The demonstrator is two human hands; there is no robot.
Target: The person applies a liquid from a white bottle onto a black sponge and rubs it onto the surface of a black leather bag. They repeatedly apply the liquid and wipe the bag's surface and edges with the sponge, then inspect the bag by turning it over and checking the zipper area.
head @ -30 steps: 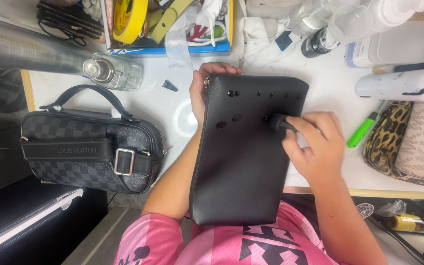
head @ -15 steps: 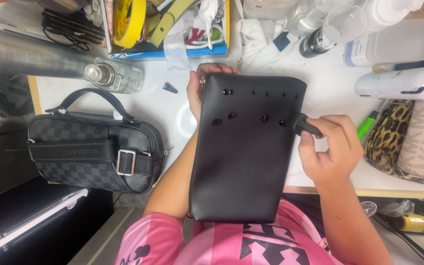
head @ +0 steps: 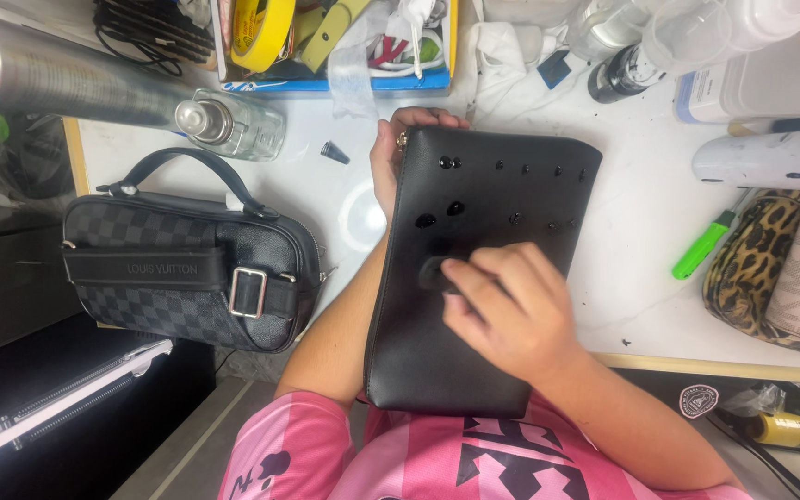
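Black pouch point(head: 492, 306) stands on its near edge in the middle of our counter point(head: 631, 241). Our left hand point(head: 398, 153) grips its far left corner. Our right hand point(head: 506, 315) pinches a small dark pad point(head: 432, 274), rubbing shiny drops point(head: 451, 163). We think spreading more comes next.

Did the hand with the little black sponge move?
Yes. The right hand slid left across the black pouch, away from the green marker and toward the pouch's middle.
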